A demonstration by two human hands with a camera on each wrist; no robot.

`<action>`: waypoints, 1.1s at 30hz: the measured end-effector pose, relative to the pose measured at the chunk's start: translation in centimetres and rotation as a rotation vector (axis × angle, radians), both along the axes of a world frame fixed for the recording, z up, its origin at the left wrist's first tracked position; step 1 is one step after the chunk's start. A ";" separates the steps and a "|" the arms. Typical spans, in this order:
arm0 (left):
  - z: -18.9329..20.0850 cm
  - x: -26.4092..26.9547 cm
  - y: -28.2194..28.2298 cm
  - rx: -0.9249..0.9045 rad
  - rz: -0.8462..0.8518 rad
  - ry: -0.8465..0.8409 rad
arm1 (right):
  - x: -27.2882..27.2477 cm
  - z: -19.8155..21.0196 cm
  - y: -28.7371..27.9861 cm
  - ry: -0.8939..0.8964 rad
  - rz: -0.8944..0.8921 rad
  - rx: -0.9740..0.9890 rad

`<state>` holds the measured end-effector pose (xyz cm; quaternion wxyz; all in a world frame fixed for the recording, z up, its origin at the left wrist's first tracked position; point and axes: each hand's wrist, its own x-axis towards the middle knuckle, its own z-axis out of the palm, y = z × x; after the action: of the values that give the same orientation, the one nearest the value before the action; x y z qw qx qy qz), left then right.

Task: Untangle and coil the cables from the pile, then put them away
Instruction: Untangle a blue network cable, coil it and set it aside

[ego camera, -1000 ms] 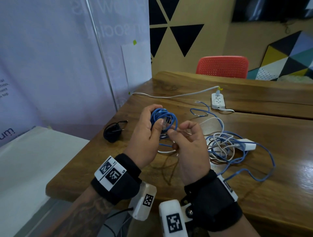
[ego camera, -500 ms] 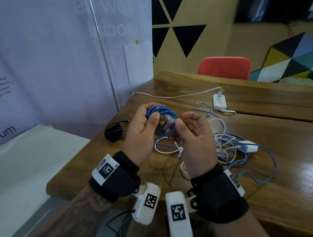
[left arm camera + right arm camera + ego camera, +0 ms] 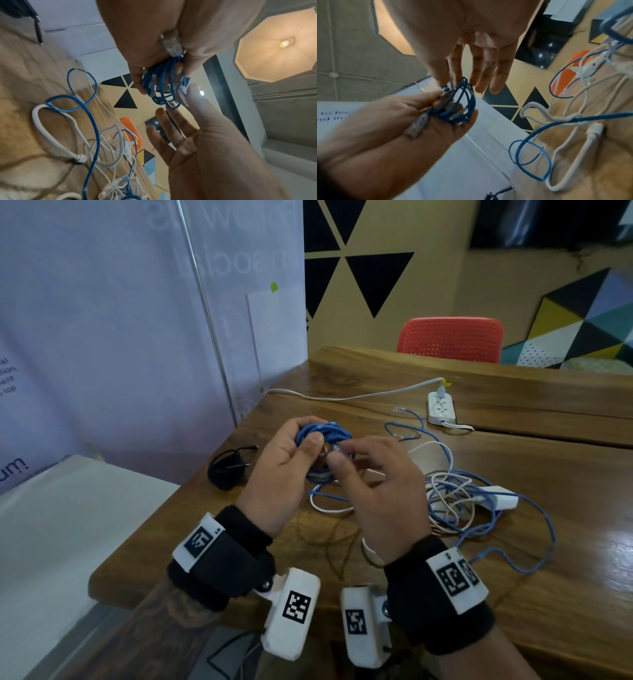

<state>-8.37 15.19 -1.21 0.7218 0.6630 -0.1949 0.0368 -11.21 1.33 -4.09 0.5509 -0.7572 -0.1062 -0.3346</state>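
The left hand [image 3: 287, 460] holds a small blue cable coil [image 3: 325, 436] above the surface [image 3: 513, 542], fingers and thumb curled round its loops. The right hand [image 3: 380, 494] pinches a clear plug end [image 3: 337, 447] at the coil, other fingers spread. If that end is not secured, the loops will likely spring apart and fall back onto the tangled pile [image 3: 455, 498].

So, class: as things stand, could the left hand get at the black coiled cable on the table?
Probably not yet. The left hand grips the blue cable coil, so it is occupied. The black coiled cable lies uncovered on the table just left of it.
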 end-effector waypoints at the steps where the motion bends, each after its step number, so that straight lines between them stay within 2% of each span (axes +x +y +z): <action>1: -0.1 0.0 0.0 0.005 0.011 -0.013 | 0.3 0.0 -0.1 0.008 -0.009 0.033; 4: -0.2 0.2 -0.1 -0.187 0.008 0.081 | 0.7 0.0 -0.3 0.130 0.056 0.136; 6: 0.1 0.4 -0.1 -0.332 -0.012 0.173 | 0.5 0.2 -0.5 0.218 0.148 0.279; 9: 0.3 0.8 0.0 -0.403 -0.037 0.214 | 0.0 1.1 -1.2 0.302 0.271 0.447; 17: -0.9 1.0 0.9 -0.281 -0.112 0.230 | 0.5 1.6 -5.7 0.262 0.137 0.463; 23: -1.2 1.1 0.8 -0.117 -0.179 0.206 | 0.5 2.5 -7.3 0.216 0.143 0.476; 26: -1.1 1.4 0.4 -0.075 -0.150 0.205 | 0.9 2.2 -7.4 0.241 0.124 0.489; 28: -1.2 1.5 0.0 -0.085 -0.085 0.198 | 1.4 1.4 -6.8 0.278 0.063 0.412; 30: -1.2 1.8 -0.2 -0.095 -0.022 0.175 | 1.9 0.4 -6.1 0.287 -0.033 0.182; 31: -1.2 1.9 -0.2 -0.092 0.005 0.162 | 1.9 0.1 -5.6 0.278 -0.063 0.081; 33: -1.0 2.1 0.0 -0.081 0.063 0.139 | 1.5 -0.1 -4.6 0.200 -0.055 0.009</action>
<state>-6.23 15.21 -2.17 0.7583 0.6400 -0.1219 0.0213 -9.70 -3.28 -4.21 0.5526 -0.7871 -0.0285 -0.2725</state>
